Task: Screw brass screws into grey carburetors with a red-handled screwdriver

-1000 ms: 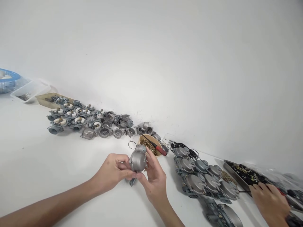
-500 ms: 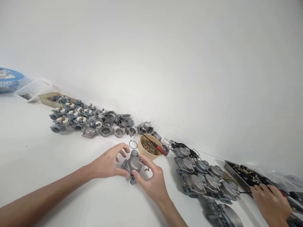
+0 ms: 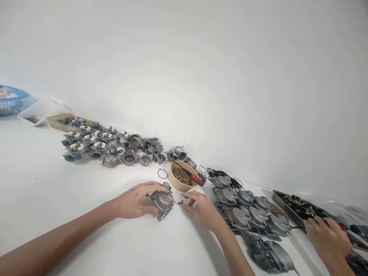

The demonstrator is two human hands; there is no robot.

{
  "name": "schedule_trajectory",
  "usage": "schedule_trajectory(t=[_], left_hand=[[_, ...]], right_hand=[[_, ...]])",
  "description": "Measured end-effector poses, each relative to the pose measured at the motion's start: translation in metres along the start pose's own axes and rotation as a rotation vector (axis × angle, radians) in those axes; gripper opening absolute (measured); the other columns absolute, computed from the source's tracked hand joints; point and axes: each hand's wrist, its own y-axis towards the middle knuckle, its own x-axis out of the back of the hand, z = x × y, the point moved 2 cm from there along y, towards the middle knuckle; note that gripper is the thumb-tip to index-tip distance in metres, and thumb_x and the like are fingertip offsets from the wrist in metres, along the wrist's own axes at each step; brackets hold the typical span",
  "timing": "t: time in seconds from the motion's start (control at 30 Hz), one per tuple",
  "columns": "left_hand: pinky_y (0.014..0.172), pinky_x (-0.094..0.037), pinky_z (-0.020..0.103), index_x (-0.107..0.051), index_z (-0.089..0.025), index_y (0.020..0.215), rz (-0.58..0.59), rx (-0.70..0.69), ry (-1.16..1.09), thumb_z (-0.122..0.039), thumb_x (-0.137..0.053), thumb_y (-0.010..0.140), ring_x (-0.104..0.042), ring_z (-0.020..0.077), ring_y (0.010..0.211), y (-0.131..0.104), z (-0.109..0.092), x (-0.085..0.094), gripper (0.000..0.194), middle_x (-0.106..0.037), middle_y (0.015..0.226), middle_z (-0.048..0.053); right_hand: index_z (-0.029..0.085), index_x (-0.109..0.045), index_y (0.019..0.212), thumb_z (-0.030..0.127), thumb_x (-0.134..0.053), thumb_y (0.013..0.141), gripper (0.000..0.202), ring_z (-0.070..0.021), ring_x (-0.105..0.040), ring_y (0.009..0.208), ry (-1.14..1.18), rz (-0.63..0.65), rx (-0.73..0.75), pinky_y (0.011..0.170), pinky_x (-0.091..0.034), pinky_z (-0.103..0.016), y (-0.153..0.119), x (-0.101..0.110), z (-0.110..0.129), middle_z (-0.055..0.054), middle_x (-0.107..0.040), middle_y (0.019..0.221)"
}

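Observation:
A grey metal carburetor (image 3: 163,201) with a domed bowl on top rests on the white table in front of me. My left hand (image 3: 136,200) grips its left side, thumb low and fingers by the upper end. To the right of it, my right hand (image 3: 199,207) has thumb and fingers apart, their tips beside a few small brass-coloured screws (image 3: 180,202) on the table. Just beyond stands a round tan tub (image 3: 184,188) full of similar screws, with a red-handled screwdriver (image 3: 196,178) lying across it.
Float-fitted carburetor bodies (image 3: 77,147) and loose bowls (image 3: 130,159) spread at left. Assembled carburetors (image 3: 238,218) and black rubber rings (image 3: 227,179) lie at right. One ring (image 3: 162,173) lies alone near the tub. A co-worker's hand (image 3: 327,237) is by a metal tray (image 3: 283,203).
My right hand has let go of the carburetor and moved right to the small screws. My left hand has closed in on the carburetor.

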Motion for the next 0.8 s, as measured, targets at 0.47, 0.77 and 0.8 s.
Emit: schedule_trajectory(t=[0.47,0.77,0.8], left_hand=[[0.107,-0.046,0.044,-0.066,-0.026,0.119,-0.24,-0.082,0.071,-0.03,-0.067,0.094,-0.061,0.0272,0.12,-0.002,-0.019,0.009,0.026,-0.065,0.13,0.008],[0.095,-0.051,0.038,-0.069,-0.024,0.111,-0.267,-0.169,0.121,-0.022,-0.065,0.093,-0.065,0.0244,0.106,-0.004,-0.029,0.006,0.018,-0.068,0.115,0.008],[0.095,-0.052,0.038,-0.069,-0.024,0.111,-0.269,-0.167,0.123,-0.022,-0.065,0.094,-0.065,0.0245,0.105,-0.004,-0.029,0.006,0.018,-0.068,0.115,0.008]], right_hand=[[0.022,-0.076,0.086,0.026,-0.057,0.094,0.021,-0.0172,-0.062,0.074,-0.014,0.161,0.115,0.067,-0.049,-0.03,0.001,-0.009,-0.004,-0.006,-0.067,0.091],[0.022,-0.075,0.081,0.034,-0.069,0.091,0.017,-0.0177,-0.066,0.072,0.13,0.282,0.054,0.069,-0.055,-0.029,-0.002,0.002,0.005,-0.004,-0.074,0.082],[0.022,-0.077,0.081,0.032,-0.07,0.089,0.014,-0.0179,-0.067,0.071,0.141,0.314,0.043,0.069,-0.055,-0.029,-0.002,0.002,0.006,-0.003,-0.075,0.078]])
